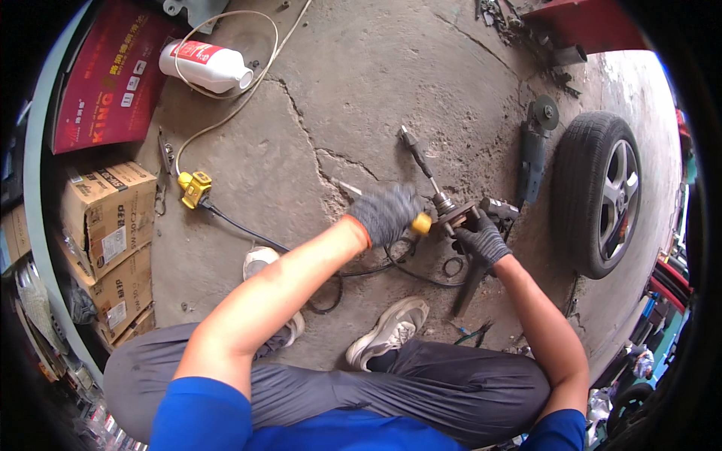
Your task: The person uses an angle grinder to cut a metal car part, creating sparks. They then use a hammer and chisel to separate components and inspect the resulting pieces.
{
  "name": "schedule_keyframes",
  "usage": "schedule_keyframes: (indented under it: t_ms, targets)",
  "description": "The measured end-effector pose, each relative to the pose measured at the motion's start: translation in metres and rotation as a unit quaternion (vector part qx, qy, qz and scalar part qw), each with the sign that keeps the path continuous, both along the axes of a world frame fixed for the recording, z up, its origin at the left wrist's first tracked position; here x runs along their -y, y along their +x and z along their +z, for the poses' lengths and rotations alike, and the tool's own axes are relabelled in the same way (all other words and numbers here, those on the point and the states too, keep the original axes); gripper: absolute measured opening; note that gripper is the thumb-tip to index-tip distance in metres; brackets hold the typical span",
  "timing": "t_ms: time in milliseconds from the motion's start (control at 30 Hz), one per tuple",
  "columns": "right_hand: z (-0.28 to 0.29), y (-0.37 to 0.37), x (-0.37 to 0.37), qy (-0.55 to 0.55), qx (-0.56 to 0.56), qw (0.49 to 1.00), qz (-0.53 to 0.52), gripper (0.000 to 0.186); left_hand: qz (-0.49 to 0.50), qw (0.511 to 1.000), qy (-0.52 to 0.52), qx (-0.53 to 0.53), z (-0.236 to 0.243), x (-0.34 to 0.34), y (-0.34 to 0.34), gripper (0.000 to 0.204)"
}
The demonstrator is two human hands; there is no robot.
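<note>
My left hand [381, 213], in a grey glove and blurred, is closed round a yellow-handled tool [421, 222] whose thin metal shaft sticks out leftward. Just right of it, my right hand [485, 240], also gloved, grips a metal hub assembly [456, 214] with studs, a flange and a shaft with a dark boot [416, 151] extending toward the top of the picture. A metal block-like tool [498, 208] lies behind my right hand. Below are a loose ring [452, 267], a black cable [421, 276] and pliers [474, 335].
An alloy wheel with tyre [575, 192] and an angle grinder [532, 158] lie at the right. At the left are cardboard boxes [109, 203], a red panel [105, 83], a white bottle [203, 64] and a yellow power socket [194, 188]. A person [643, 363] appears small at the far right.
</note>
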State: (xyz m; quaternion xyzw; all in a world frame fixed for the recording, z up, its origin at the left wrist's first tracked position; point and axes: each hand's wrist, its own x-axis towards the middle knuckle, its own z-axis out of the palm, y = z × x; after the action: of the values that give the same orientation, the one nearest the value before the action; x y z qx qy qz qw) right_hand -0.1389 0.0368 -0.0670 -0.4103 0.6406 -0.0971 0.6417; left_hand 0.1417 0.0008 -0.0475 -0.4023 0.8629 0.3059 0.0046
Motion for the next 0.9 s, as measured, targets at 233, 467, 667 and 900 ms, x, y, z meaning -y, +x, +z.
schedule_keyframes:
  t_ms: [233,467,667,900]
  targets:
    - [0.016,-0.031,-0.02,0.007,-0.082,0.993,0.087,0.047,-0.133,0.985,0.079,0.074,-0.006,-0.095,0.001,0.025]
    - [0.029,-0.048,-0.06,-0.219,-0.377,0.899,-0.022,0.045,-0.101,0.983,0.125,0.089,-0.022,-0.142,-0.002,0.02]
    - [-0.01,-0.041,-0.086,-0.136,-0.428,0.893,-0.024,0.066,-0.126,0.974,0.152,0.108,-0.015,-0.144,-0.017,0.022]
    - [0.037,-0.08,-0.095,-0.202,-0.386,0.891,-0.128,0.036,-0.144,0.969,0.161,0.119,-0.014,-0.14,-0.023,0.027]
